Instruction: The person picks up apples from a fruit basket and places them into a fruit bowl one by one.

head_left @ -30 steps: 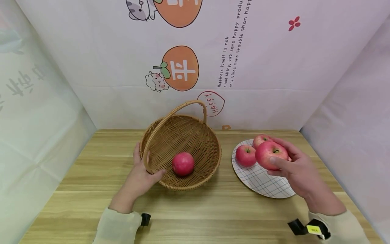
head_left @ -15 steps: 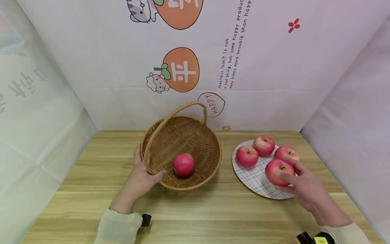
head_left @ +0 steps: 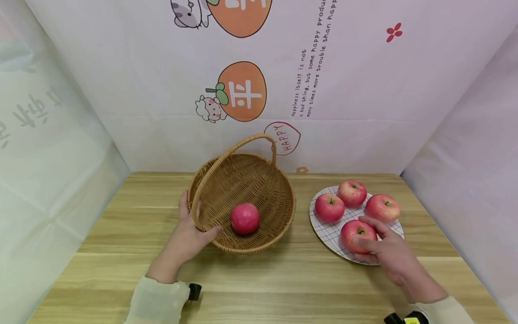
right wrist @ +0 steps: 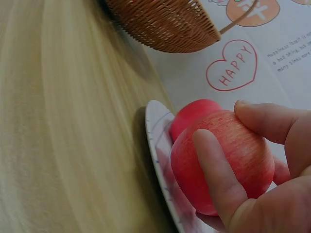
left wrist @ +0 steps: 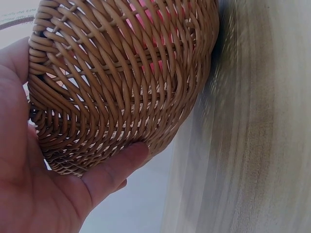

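Observation:
My left hand [head_left: 188, 238] grips the left rim of a brown wicker basket [head_left: 279, 202] with an arched handle; the left wrist view shows fingers against the basket's woven side [left wrist: 121, 87]. Inside the basket lies one red apple [head_left: 244, 218]. At the right, my right hand [head_left: 390, 247] holds a red apple [head_left: 356, 231] over the front part of a round white plate [head_left: 325, 234] with a grid pattern. Thumb and fingers wrap this apple [right wrist: 233, 155] in the right wrist view. Whether it touches the plate I cannot tell.
Three more apples sit on the plate: one at left [head_left: 329, 208], one at the back [head_left: 352, 193], one at right [head_left: 382, 208]. Behind the wooden table [head_left: 283, 288] stands a printed white backdrop [head_left: 344, 135], with white sheets at both sides.
My right hand has brought its apple down from above the back of the plate to the front, then slightly left. The left hand and basket have stayed put.

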The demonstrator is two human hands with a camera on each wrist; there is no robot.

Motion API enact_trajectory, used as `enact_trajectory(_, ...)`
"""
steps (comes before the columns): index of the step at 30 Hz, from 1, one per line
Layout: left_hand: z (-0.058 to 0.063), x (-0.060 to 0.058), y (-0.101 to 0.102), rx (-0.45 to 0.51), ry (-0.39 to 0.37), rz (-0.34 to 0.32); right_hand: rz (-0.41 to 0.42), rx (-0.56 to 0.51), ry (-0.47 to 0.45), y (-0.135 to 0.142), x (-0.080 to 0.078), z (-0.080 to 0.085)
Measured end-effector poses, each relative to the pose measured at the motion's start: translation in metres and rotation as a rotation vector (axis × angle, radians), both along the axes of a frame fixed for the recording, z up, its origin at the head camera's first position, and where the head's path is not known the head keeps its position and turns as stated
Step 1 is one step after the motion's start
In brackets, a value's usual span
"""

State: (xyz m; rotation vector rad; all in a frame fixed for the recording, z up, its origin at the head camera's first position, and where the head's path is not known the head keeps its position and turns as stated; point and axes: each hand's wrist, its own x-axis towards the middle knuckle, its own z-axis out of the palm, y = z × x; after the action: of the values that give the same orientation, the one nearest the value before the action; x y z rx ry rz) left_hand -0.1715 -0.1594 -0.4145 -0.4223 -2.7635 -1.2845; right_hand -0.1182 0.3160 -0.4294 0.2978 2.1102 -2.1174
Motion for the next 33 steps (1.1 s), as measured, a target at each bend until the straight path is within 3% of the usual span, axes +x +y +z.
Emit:
enact_trajectory(7, 0.0, 0.001, 0.001, -0.028, -0.006, 0.012, 0.013, -0.002, 0.02, -0.005, -0.001, -0.009)
enact_trajectory(18, -0.002, 0.0, 0.0, -0.029, -0.003, 0.014, 0.036, 0.024, 0.052, -0.015, -0.001, -0.009)
enact_trajectory(33, -0.001, 0.0, 0.0, -0.03, 0.01, 0.009, -0.002, 0.073, 0.061, -0.036, -0.007, -0.008)
